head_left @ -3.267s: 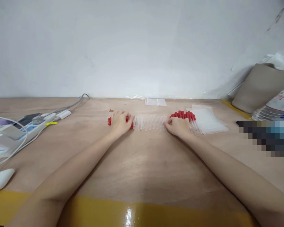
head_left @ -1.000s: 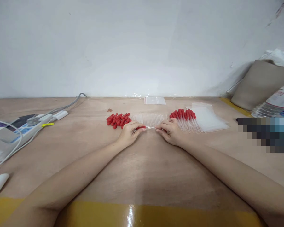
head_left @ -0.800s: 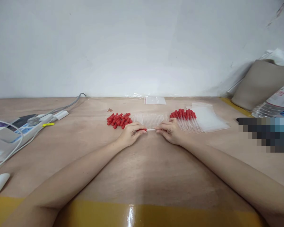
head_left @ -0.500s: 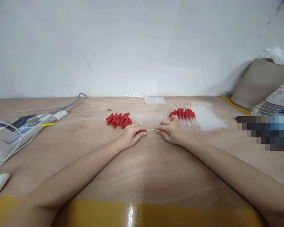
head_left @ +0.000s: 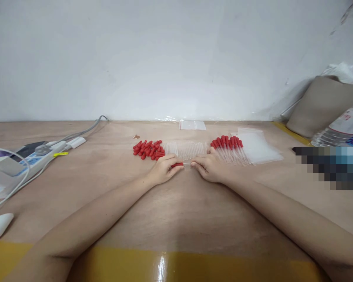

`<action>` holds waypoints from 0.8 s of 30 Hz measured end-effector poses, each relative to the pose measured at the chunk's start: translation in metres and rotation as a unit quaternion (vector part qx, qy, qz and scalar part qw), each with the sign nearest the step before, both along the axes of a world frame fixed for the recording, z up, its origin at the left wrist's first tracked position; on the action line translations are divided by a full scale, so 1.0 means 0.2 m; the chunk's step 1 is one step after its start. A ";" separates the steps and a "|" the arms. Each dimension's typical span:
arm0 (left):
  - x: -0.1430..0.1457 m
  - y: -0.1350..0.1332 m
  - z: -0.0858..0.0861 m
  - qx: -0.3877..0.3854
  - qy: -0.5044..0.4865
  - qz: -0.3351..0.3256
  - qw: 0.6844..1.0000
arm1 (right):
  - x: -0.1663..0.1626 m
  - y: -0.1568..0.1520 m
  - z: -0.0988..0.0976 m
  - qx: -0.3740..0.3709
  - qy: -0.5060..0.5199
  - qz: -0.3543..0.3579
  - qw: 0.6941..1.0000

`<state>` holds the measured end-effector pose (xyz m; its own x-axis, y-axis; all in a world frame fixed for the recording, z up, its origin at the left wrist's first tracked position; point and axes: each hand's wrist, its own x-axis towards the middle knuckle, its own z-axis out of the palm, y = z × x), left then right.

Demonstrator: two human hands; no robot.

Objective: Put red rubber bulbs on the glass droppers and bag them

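My left hand (head_left: 165,169) is closed around a red rubber dropper bulb (head_left: 177,164), its open end facing right. Between thumb and fingers, my right hand (head_left: 207,166) pinches a thin clear dropper tube (head_left: 187,163) that lies in line with the bulb and appears to meet it. A row of clear tubes (head_left: 186,149) lies just behind both hands. Loose red bulbs (head_left: 147,149) are heaped beyond my left hand. Beside my right hand rest several droppers with red bulbs fitted (head_left: 227,143), their clear tubes pointing toward me.
Clear plastic bags (head_left: 255,145) lie flat right of the fitted droppers, and a small zip bag (head_left: 192,125) sits near the wall. At left are a power strip (head_left: 32,160) with cables and a white object (head_left: 0,227). A water bottle (head_left: 345,125) stands at right by a grey-brown container (head_left: 317,103).
The right hand's fingers have closed into a pinch on the tube, and the tube now lines up with the red bulb. My left hand keeps its hold on the bulb.
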<state>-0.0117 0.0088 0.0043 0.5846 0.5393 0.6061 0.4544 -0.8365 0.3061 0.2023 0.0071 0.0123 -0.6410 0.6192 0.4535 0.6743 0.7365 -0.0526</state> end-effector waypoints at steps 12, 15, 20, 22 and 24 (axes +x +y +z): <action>-0.07 0.04 -0.01 0.051 -0.011 0.145 0.988 | 0.17 0.11 0.14 -0.067 0.029 -0.321 0.944; -0.07 0.05 -0.01 0.048 -0.004 0.144 0.988 | 0.25 0.15 0.14 -0.090 0.016 -0.430 0.898; -0.06 0.05 -0.01 0.037 0.005 0.142 0.989 | 0.28 0.18 0.10 -0.111 -0.033 -0.467 0.876; -0.07 0.05 -0.01 0.036 0.007 0.143 0.989 | 0.28 0.19 0.10 -0.123 -0.043 -0.469 0.874; -0.07 0.05 -0.01 0.039 0.008 0.143 0.989 | 0.28 0.19 0.10 -0.139 -0.042 -0.465 0.874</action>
<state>-0.0256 0.0182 0.0018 0.4239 0.6361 0.6447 0.6803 -0.6935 0.2370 0.2586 0.0442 0.0332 0.1735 0.9685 0.1788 0.9843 -0.1645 -0.0645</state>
